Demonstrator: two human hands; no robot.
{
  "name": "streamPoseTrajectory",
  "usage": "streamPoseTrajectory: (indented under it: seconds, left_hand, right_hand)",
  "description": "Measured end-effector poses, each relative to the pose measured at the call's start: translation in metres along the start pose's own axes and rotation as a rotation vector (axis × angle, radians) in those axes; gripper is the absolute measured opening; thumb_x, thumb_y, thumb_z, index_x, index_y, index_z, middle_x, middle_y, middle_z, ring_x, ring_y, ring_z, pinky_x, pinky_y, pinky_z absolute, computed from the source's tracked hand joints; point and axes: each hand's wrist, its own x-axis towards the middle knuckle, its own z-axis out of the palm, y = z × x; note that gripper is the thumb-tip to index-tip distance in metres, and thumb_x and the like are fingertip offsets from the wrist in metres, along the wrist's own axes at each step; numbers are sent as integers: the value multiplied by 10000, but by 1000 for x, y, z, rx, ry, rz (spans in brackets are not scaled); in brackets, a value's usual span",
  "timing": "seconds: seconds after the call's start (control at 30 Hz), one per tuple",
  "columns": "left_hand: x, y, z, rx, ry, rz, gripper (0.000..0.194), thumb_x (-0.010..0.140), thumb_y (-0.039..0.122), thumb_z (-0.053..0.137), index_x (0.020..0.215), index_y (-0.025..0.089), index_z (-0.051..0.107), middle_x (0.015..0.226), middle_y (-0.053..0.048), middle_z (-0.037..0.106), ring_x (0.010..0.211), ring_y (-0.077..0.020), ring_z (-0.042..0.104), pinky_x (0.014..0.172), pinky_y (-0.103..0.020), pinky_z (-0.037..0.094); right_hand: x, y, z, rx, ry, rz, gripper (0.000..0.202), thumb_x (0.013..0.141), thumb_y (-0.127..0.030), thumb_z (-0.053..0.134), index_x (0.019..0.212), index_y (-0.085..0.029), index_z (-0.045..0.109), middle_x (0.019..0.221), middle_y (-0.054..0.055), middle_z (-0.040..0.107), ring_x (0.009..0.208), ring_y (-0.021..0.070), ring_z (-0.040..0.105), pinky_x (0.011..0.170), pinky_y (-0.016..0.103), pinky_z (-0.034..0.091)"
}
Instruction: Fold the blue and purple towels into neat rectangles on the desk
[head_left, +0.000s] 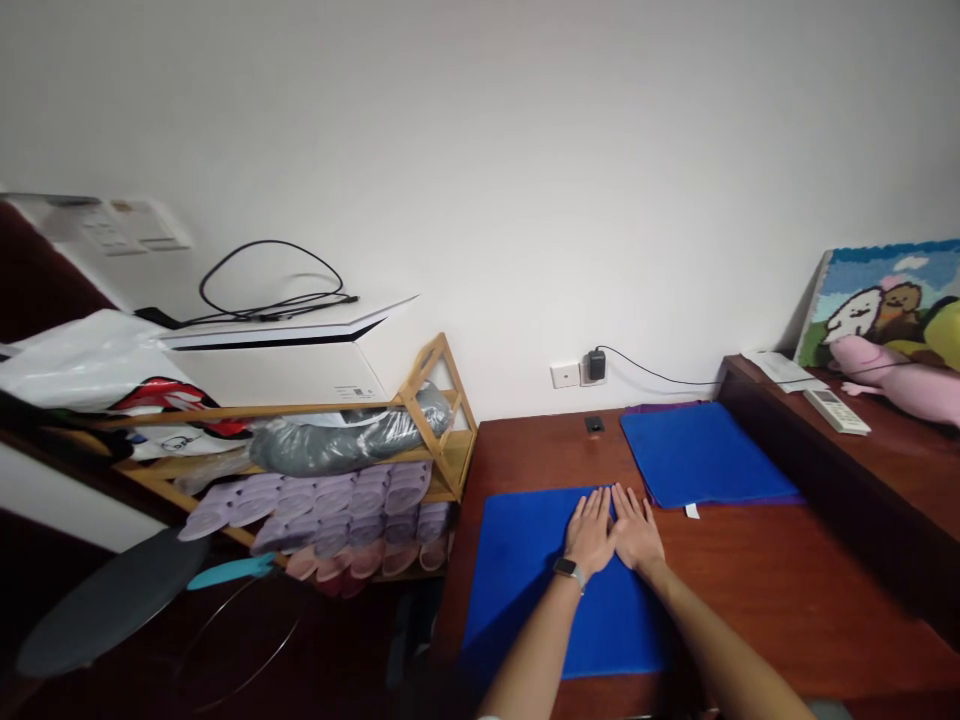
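Note:
A blue cloth [517, 560] lies spread out on the brown wooden desk [810, 590]. My left hand [591, 532] rests flat on it near its far edge, fingers stretched forward, with a watch on the wrist. Beside it, my right hand [636, 530] lies flat near the cloth's far right corner, fingers extended. The two hands touch or nearly touch at the thumbs. Neither holds anything. Farther back on the right is a second blue cloth [697, 455], with purple fabric showing at its edges and a small white tag [691, 511] at its front.
Left of the desk stands a wooden rack [442, 400] with lilac slippers [337, 500] and a white box [300, 360] on top. A raised ledge on the right holds a remote control [836, 410] and a pink plush toy [900, 380]. A black plug [596, 364] sits in the wall.

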Motion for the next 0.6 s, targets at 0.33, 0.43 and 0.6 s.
streamPoseTrajectory:
  seconds: [0.33,0.43,0.6]
  left_hand:
    - [-110,-193,-78,191,126,-456,726,1070,563,167,1663,147,213,1683,-123,347,1575,-260,277,1293,-481,236]
    - [-116,-196,-77,205,193,-480,718,1074,541,164,1662,131,213,1681,-132,349,1583,-256,255,1301,-483,215]
    - [-124,-185,-81,146,296,-542,689,1084,495,105,1668,139,188,1653,-137,408,1569,-247,294,1297,-491,237]
  right_hand:
    - [0,-1,0,48,7,51,721,1044,-522,132,1677,-177,105,1748,3,153,1617,201,56,1298,443,-14]
    - [0,-1,1,43,4,55,729,1044,-538,128,1677,-178,108,1749,-5,142,1617,204,58,1299,441,-5]
    - [2,2,-7,62,-44,60,751,1041,-579,114,1678,-180,90,1754,0,129,1617,201,54,1301,443,3]
